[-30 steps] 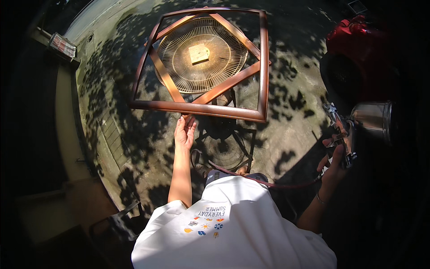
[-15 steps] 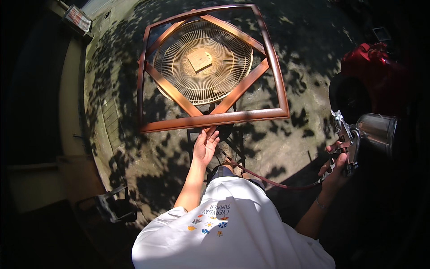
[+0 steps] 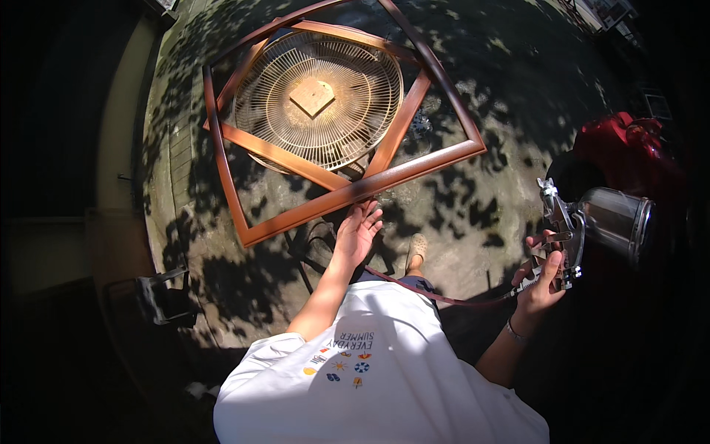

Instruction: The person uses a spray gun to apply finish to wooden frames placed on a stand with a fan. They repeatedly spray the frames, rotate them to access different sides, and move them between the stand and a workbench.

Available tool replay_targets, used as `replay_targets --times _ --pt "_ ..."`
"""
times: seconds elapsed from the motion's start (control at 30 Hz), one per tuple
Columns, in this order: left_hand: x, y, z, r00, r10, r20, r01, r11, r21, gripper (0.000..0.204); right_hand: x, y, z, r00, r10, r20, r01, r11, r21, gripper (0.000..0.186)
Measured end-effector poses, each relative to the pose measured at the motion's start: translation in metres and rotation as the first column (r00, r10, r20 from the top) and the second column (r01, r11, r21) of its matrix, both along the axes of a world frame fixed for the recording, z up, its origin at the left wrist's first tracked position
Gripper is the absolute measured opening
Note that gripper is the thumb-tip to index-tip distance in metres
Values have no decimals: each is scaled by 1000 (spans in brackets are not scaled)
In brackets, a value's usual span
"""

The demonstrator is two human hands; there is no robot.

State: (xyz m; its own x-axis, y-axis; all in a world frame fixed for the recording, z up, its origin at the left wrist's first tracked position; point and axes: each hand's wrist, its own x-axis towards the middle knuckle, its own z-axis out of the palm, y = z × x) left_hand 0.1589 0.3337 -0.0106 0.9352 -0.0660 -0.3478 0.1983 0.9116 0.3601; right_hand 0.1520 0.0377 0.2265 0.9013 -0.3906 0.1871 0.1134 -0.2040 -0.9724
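Observation:
In front of me a reddish-brown wooden picture frame (image 3: 310,214) lies tilted over a second, lighter wooden frame (image 3: 288,159) set crosswise to it. Both rest above a round wire fan guard (image 3: 347,111), which has a square wooden block (image 3: 312,97) at its centre. My left hand (image 3: 358,231) is closed at the near corner of the lighter frame, just below the darker frame's front bar; its fingertips are partly hidden. Off to the right, my right hand (image 3: 546,285) grips a metal spray gun (image 3: 563,229) with a silver cup (image 3: 614,220) on its side.
A dark red hose (image 3: 444,299) runs from the spray gun across in front of my body. Dark stand legs show under the guard. At right stands a red vehicle (image 3: 617,148); at left, a wall (image 3: 122,111) and a small metal-framed object (image 3: 159,296). My shoe (image 3: 418,251) is on the ground.
The dark frame has turned counterclockwise, its right end now farther away and its left end nearer. My left hand has shifted slightly right with the corner. The spray gun stays in my right hand.

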Motion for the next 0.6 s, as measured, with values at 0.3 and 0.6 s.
replay_targets --times 0.3,0.6 --pt "52 -90 -5 979 201 -9 -201 979 -6 25 49 -87 -8 978 207 -7 -207 978 -12 36" --pt "110 -150 -12 965 264 -1 -263 964 -20 33 59 -137 -10 958 275 -75 -267 959 98 33"
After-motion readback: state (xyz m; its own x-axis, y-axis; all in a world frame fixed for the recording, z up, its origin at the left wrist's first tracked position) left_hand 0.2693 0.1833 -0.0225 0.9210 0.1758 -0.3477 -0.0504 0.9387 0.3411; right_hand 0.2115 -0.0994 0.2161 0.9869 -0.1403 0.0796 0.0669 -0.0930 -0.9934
